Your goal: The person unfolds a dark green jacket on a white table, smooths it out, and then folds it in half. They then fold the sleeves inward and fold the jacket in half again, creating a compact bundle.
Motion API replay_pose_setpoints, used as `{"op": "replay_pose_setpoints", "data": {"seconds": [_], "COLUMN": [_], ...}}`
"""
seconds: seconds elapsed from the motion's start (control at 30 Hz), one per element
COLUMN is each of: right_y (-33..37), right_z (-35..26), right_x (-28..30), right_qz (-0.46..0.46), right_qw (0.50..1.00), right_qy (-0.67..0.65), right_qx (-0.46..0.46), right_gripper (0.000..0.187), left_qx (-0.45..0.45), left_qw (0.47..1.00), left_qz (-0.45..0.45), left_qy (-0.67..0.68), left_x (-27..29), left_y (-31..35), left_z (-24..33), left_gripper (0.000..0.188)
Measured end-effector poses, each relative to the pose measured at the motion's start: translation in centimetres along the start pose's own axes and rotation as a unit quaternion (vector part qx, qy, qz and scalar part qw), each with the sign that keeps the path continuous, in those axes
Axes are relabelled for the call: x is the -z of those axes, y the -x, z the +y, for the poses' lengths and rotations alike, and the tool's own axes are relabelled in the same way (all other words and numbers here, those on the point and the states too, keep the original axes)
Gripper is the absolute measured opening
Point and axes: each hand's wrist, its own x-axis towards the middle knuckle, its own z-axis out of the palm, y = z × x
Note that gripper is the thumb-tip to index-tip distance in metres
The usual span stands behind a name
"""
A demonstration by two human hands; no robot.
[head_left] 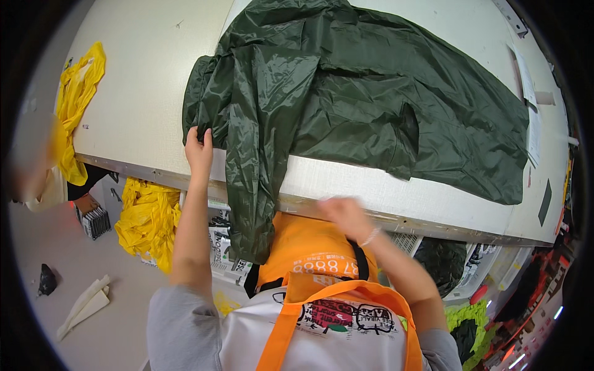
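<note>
A dark green, shiny garment (pixel 365 117), which looks like a raincoat, lies spread across the white table (pixel 142 80). One of its sleeves (pixel 253 179) drapes down over the near table edge. My left hand (pixel 199 151) grips the garment's left part, thumb and fingers closed on the fabric. Smeared by motion, my right hand (pixel 343 215) is over the near edge, right of the hanging sleeve and apart from the garment. Its fingers are too blurred to make out.
Yellow fabric (pixel 80 105) hangs off the table's left end, near a blurred person at the far left. More yellow fabric (pixel 148 216) fills a container below. Paper sheets (pixel 529 111) lie at the right. Beneath the table, a white basket (pixel 405 242) stands near dark material (pixel 440 263).
</note>
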Motion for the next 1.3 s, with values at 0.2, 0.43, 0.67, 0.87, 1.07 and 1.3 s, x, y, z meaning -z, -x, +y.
{"op": "replay_pose_setpoints", "data": {"seconds": [0.2,0.43,0.67,0.87,1.07,1.3], "right_y": [-6.8,-0.3,10.5,6.3,11.8,12.3], "right_z": [-3.4,0.4,6.8,13.0,19.6,14.9], "right_x": [-13.6,-0.3,31.3,33.3,31.2,33.6], "right_qz": [-0.021,-0.003,0.44,0.604,0.681,0.692], "right_qw": [0.985,0.99,0.82,0.698,0.731,0.698], "right_qy": [-0.17,-0.14,0.365,0.383,0.024,0.11], "right_qx": [0.009,-0.032,-0.029,-0.022,-0.026,0.148], "right_gripper": [0.044,0.042,0.016,0.059,0.053,0.036], "left_qx": [-0.052,-0.047,0.061,0.052,-0.353,-0.317], "left_qw": [0.98,0.979,0.989,0.986,0.919,0.885], "left_qz": [0.094,0.107,0.017,-0.054,-0.126,-0.201], "left_qy": [-0.17,-0.168,-0.131,-0.151,-0.122,-0.275], "left_x": [-2.3,-2.7,-1.2,0.8,-8.6,-22.5], "left_y": [0.7,1.0,-0.3,-3.4,2.4,2.3], "left_z": [0.3,0.7,1.5,0.5,22.1,23.7], "left_gripper": [0.025,0.022,0.015,0.046,0.049,0.064]}}
